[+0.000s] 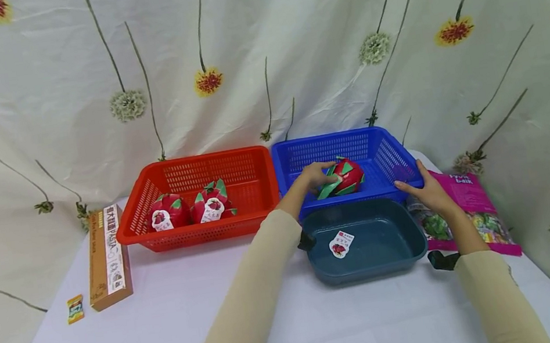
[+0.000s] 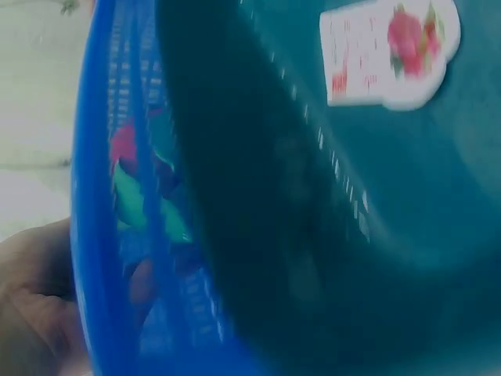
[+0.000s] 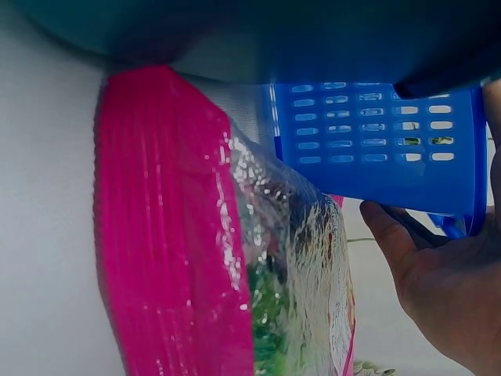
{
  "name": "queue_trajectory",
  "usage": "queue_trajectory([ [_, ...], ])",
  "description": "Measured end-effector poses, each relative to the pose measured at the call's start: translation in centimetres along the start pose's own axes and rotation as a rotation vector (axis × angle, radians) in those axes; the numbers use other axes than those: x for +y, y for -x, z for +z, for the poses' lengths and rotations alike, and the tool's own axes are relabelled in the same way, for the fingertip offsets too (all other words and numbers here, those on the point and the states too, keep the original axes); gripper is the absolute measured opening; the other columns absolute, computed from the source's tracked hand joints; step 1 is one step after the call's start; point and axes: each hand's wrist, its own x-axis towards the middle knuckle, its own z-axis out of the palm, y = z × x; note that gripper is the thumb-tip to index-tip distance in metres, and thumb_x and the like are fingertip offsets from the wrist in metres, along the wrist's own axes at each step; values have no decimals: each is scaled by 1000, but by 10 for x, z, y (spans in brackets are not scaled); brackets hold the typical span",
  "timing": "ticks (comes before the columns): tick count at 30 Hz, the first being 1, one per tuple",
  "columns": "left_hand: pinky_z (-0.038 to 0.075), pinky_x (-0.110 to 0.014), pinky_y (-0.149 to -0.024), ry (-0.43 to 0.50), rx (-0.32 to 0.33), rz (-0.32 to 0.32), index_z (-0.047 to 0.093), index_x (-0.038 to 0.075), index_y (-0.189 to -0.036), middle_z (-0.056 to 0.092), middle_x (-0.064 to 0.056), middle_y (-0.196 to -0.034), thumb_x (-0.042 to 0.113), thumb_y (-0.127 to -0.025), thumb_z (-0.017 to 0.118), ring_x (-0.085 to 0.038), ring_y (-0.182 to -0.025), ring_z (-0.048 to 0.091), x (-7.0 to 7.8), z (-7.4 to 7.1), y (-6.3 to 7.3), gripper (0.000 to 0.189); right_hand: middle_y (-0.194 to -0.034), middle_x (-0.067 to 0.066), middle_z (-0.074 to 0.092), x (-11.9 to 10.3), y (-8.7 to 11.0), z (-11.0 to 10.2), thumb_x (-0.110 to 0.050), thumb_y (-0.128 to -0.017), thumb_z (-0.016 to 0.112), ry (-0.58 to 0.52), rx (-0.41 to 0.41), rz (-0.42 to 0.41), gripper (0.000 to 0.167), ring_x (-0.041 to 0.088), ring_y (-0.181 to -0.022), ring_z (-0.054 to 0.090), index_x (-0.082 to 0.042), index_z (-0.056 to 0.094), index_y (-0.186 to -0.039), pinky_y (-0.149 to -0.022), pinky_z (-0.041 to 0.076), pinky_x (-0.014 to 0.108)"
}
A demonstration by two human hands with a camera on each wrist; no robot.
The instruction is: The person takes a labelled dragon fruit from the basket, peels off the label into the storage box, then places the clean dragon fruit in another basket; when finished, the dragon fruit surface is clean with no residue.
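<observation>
My left hand reaches into the blue basket and holds a red dragon fruit with green leafy tips, its fingers and thumb at the fruit's left side. In the left wrist view, the basket wall partly hides the fruit. My right hand grips the basket's front right corner, thumb at the front and fingers along the side rim. The right wrist view has this hand against the slotted blue wall. A dark teal basin stands directly before the basket, with a dragon fruit sticker inside.
To the left, a red basket holds two labelled dragon fruits. A brown pasta box and a small yellow packet lie further left. A pink bag lies under my right forearm. A flowered cloth hangs behind.
</observation>
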Motion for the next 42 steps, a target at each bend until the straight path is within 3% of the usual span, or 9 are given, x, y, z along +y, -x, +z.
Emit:
queue_trajectory([
  [6,54,-37,-70,190,28,43,46,37,-135,41,-8,-137,16,-77,75,-23,-102,55,-14,41,-49,68,-147,31,4,1,-2,7,-50,-86,57,18,4,7,100,53,-130,13,-16,-17,-145,-99,19,65],
  [9,52,-36,-78,244,21,13,43,30,-138,40,-9,-139,10,-81,71,-23,-107,54,2,51,-27,66,-147,31,5,3,-1,11,-50,-86,57,17,8,18,101,53,-130,13,-16,-17,-145,-99,19,66],
  [12,54,-32,-70,300,34,42,49,29,-134,47,-6,-132,13,-77,76,-19,-93,61,-7,63,-43,65,-147,31,6,3,-1,17,-50,-86,58,9,2,24,101,53,-130,13,-16,-16,-145,-98,20,66],
  [16,50,-26,-63,307,69,15,55,28,-129,51,-2,-128,16,-76,77,-14,-75,59,-5,65,-40,58,-148,30,6,-1,-1,26,-49,-86,58,-5,-12,16,101,52,-130,13,-16,-16,-146,-98,20,66],
  [21,51,-28,-73,290,106,-26,49,21,-135,46,-6,-136,13,-85,68,-19,-87,60,18,52,9,54,-148,30,5,-6,-2,32,-47,-87,58,-21,-16,-2,100,51,-131,13,-14,-15,-146,-99,20,65],
  [28,51,-29,-74,206,-12,97,47,28,-136,51,-7,-129,29,-82,70,-18,-88,63,0,42,7,59,-147,31,7,-8,-2,30,-45,-87,58,-18,-12,-20,99,51,-131,14,-13,-15,-146,-99,20,64],
  [34,49,-36,-71,-25,-142,213,44,19,-138,54,-10,-126,31,-90,60,-22,-77,58,10,12,44,53,-147,31,6,-6,0,20,-47,-88,56,-7,4,-31,98,52,-130,13,-14,-15,-146,-99,20,66],
  [38,46,-37,-88,-174,-83,355,47,17,-137,47,-9,-135,34,-90,59,-23,-106,54,10,-18,68,51,-147,32,6,-6,0,14,-46,-89,56,-11,19,-51,97,53,-130,14,-11,-14,-146,-99,19,66],
  [42,44,-40,-93,-157,83,443,50,20,-134,48,-7,-135,36,-89,60,-26,-121,47,-4,-59,100,49,-146,32,6,-5,0,11,-47,-88,55,-3,24,-51,97,53,-130,13,-11,-14,-146,-98,20,66],
])
